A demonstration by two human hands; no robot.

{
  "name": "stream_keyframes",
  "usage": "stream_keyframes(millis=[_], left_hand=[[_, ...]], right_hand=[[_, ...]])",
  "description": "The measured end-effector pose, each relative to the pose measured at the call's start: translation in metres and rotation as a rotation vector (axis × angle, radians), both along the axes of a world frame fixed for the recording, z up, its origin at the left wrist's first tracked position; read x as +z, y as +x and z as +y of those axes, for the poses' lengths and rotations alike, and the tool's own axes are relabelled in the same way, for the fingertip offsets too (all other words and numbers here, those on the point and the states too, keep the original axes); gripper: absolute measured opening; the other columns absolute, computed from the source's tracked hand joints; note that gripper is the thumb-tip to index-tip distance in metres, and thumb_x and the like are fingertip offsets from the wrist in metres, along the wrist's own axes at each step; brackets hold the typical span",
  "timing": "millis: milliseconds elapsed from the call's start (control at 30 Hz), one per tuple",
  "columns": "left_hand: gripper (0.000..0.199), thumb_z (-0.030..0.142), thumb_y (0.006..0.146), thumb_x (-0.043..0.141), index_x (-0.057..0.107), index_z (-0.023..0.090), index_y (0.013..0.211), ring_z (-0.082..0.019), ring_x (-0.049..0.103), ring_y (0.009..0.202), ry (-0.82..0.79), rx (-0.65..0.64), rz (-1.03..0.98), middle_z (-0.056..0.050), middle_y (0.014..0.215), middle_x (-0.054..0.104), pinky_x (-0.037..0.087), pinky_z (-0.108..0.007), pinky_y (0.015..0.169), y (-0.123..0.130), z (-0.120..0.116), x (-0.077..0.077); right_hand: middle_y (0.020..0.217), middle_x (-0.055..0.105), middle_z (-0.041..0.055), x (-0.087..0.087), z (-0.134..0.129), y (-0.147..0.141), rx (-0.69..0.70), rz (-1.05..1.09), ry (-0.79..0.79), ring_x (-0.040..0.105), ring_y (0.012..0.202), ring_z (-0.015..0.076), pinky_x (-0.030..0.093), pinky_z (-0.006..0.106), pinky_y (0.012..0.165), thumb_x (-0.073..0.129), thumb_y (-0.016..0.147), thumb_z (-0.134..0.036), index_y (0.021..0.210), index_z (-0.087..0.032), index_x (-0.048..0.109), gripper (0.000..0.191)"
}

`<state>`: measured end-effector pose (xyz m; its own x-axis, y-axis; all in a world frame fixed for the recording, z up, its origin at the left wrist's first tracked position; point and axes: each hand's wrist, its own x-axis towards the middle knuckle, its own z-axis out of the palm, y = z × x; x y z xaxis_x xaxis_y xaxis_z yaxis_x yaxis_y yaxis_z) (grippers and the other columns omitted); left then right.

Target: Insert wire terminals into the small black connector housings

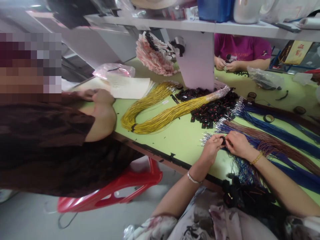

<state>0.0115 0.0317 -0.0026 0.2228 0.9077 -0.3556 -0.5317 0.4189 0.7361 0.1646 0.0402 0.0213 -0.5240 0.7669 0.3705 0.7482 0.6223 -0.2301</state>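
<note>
Black connector (223, 140), between both hands (226, 144), fingertips pinching it, above green table (175, 143).

Glossy, seemingly plastic red stool (107, 190)

Standing here, I see the left hand (212, 146) and right hand (237, 143) pinching a small black piece (223, 140) between them over the green surface (180, 140). Taking those hands as the dial's centre, a heap of black connectors (212, 108) lies at twelve o'clock, a bound yellow wire bundle (160, 116) at ten, a tape roll (268, 118) at two, and brown wires (282, 143) at three. A person in purple (241, 50) works beyond, towards twelve; a red stool (110, 191) stands at eight.
</note>
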Motion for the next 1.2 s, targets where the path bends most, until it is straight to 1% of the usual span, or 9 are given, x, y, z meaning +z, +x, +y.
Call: stream_keyframes(millis=[433, 533, 600, 700, 767, 933, 1033, 1100, 1200], left_hand=[[0.024, 0.025, 0.069, 0.069, 0.062, 0.015, 0.09, -0.013, 0.059, 0.074, 0.062, 0.04, 0.123, -0.003, 0.081, 0.062, 0.048, -0.03, 0.076, 0.001, -0.004, 0.006], [0.019, 0.025, 0.078, 0.06, 0.062, 0.018, 0.096, -0.016, 0.06, 0.082, 0.403, 0.118, 0.449, -0.006, 0.09, 0.066, 0.048, -0.033, 0.08, 0.003, -0.025, 0.023], [0.019, 0.021, 0.082, 0.053, 0.064, 0.02, 0.099, -0.019, 0.059, 0.09, 0.798, 0.026, 0.702, -0.008, 0.096, 0.067, 0.046, -0.035, 0.085, 0.008, -0.047, 0.035], [0.027, 0.014, 0.082, 0.047, 0.064, 0.02, 0.102, -0.018, 0.061, 0.089, 1.423, -0.511, 0.729, -0.006, 0.093, 0.069, 0.047, -0.032, 0.085, 0.021, -0.079, 0.043], [0.029, 0.016, 0.084, 0.046, 0.064, 0.019, 0.106, -0.017, 0.061, 0.093, 1.57, -0.729, 0.663, -0.007, 0.1, 0.069, 0.046, -0.029, 0.088, 0.029, -0.092, 0.043], [0.027, 0.018, 0.086, 0.047, 0.067, 0.022, 0.103, -0.022, 0.059, 0.106, 1.345, -0.622, 0.623, -0.009, 0.11, 0.067, 0.043, -0.034, 0.097, 0.019, -0.078, 0.041], [0.027, 0.015, 0.083, 0.045, 0.07, 0.023, 0.093, -0.025, 0.058, 0.095, 1.047, -0.271, 0.871, -0.01, 0.094, 0.068, 0.042, -0.04, 0.094, -0.011, -0.03, 0.038], [0.03, 0.015, 0.083, 0.044, 0.068, 0.021, 0.099, -0.027, 0.054, 0.1, 0.844, -0.028, 1.101, -0.012, 0.102, 0.065, 0.039, -0.042, 0.096, -0.034, 0.009, 0.032], [0.044, 0.004, 0.074, 0.044, 0.065, 0.018, 0.11, -0.025, 0.053, 0.101, 0.784, -0.152, 1.385, -0.012, 0.108, 0.062, 0.039, -0.039, 0.095, -0.061, 0.057, 0.021]], right_hand=[[0.07, 0.058, 0.0035, 0.009, 0.001, 0.003, -0.036, 0.252, -0.299, 0.05, 0.063, 0.0138, 0.036, 0.025, 0.06, 0.046, 0.085, -0.021, 0.072, -0.016, 0.055, 0.016], [0.068, 0.058, 0.0007, 0.024, 0.007, 0.016, -0.051, 0.417, -0.504, 0.049, 0.06, 0.0115, 0.036, 0.023, 0.056, 0.045, 0.089, -0.03, 0.077, -0.017, 0.058, 0.023], [0.067, 0.058, -0.0001, 0.033, 0.01, 0.021, -0.072, 0.454, -0.58, 0.048, 0.059, 0.0112, 0.035, 0.022, 0.055, 0.045, 0.089, -0.035, 0.079, -0.016, 0.06, 0.026], [0.066, 0.059, -0.0004, 0.038, 0.009, 0.015, -0.035, 0.333, -0.618, 0.048, 0.059, 0.011, 0.035, 0.022, 0.056, 0.048, 0.087, -0.032, 0.076, -0.017, 0.061, 0.023], [0.069, 0.06, 0.0004, 0.033, 0.005, 0.004, -0.025, 0.179, -0.585, 0.049, 0.06, 0.0114, 0.034, 0.023, 0.058, 0.053, 0.084, -0.028, 0.077, -0.017, 0.061, 0.016], [0.081, 0.06, 0.0039, 0.009, -0.005, -0.015, -0.156, -0.083, -0.433, 0.054, 0.071, 0.0152, 0.034, 0.024, 0.062, 0.057, 0.08, -0.022, 0.082, -0.018, 0.061, 0.006], [0.082, 0.061, 0.0046, 0.003, -0.007, -0.017, -0.172, -0.134, -0.419, 0.055, 0.072, 0.0154, 0.034, 0.025, 0.064, 0.052, 0.084, -0.02, 0.081, -0.018, 0.061, 0.009], [0.082, 0.062, 0.0061, 0.003, -0.007, -0.019, -0.176, -0.166, -0.376, 0.057, 0.075, 0.0164, 0.035, 0.025, 0.065, 0.049, 0.086, -0.019, 0.081, -0.017, 0.06, 0.012], [0.082, 0.063, 0.0089, 0.006, -0.01, -0.023, -0.172, -0.234, -0.298, 0.057, 0.076, 0.0184, 0.034, 0.027, 0.065, 0.047, 0.086, -0.015, 0.082, -0.015, 0.059, 0.012]])
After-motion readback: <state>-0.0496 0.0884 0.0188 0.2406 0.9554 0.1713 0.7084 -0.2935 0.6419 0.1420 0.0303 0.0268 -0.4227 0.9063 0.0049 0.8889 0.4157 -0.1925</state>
